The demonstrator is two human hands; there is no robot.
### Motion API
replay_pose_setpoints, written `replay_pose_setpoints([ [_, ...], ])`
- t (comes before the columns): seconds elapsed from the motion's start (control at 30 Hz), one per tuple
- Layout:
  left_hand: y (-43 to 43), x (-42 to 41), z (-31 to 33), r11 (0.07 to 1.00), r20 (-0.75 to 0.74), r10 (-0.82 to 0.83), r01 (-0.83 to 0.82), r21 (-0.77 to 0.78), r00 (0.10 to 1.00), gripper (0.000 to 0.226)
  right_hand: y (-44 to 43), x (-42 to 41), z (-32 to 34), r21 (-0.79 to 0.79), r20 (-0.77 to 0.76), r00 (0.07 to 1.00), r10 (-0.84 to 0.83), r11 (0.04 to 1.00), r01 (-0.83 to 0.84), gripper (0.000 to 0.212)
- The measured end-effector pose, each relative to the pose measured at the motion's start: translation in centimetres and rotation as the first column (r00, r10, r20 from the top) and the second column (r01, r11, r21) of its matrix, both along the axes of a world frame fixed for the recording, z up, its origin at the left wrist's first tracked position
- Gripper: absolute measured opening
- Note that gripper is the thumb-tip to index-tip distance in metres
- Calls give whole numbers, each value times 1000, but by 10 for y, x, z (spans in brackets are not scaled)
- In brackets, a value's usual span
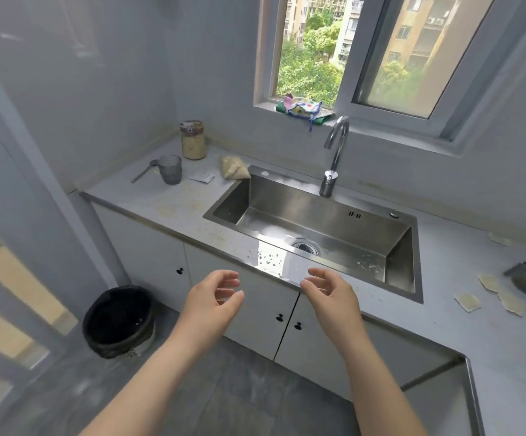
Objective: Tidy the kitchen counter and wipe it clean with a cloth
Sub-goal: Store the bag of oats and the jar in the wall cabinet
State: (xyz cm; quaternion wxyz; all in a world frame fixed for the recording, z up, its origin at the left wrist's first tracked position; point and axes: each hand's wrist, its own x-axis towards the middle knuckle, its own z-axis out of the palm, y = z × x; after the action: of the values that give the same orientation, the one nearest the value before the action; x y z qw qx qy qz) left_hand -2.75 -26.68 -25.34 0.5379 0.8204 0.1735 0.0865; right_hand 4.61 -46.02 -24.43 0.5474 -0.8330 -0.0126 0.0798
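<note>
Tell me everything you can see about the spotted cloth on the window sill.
The spotted cloth looks like soft fabric, pale with coloured dots and blue edging. A blue loop hangs down over the sill's front edge. It lies crumpled in a heap on top of a green cloth, on the window sill by the open pane, above and behind the tap. Nothing else touches it.

Nothing legible anywhere: no words, brands, numbers or signs sharp enough to read. On the jar, only a blurred brownish top and pale contents, with no label to make out. On the small white packet lying flat near it, faint marks at most, too small and soft to read.
</note>
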Motion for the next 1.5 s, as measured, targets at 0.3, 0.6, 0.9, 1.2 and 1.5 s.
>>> replay_pose_setpoints([
  [0.3, 84, 89, -11, 998, -11, 58, -58, -14, 998, 25, 91, 96, -8, 8, -28, 996, 80, 997, -80, 27],
  [0.6, 216, 187, -12, 998, -18, 47, -47, -34, 999, 25, 218, 192, -5, -24, -21, 997, 75, 997, -75, 29],
  [0.9, 284, 273, -32, 1000, -84, 3, -3, -7, 996, 25, 276, 267, -30, -44, -106, 994, 34, 998, -39, 28],
  [1.2, 325, 379, -35, 999, -65, 41, -39, 28, 997, 24, 314, 392, -42, -108, -116, 990, 82, 990, -94, 30],
  [1.5, 347, 458, -45, 1000, -100, 30, -29, 10, 995, 28, 339, 465, -62, -236, -150, 978, 143, 956, -176, 29],
])
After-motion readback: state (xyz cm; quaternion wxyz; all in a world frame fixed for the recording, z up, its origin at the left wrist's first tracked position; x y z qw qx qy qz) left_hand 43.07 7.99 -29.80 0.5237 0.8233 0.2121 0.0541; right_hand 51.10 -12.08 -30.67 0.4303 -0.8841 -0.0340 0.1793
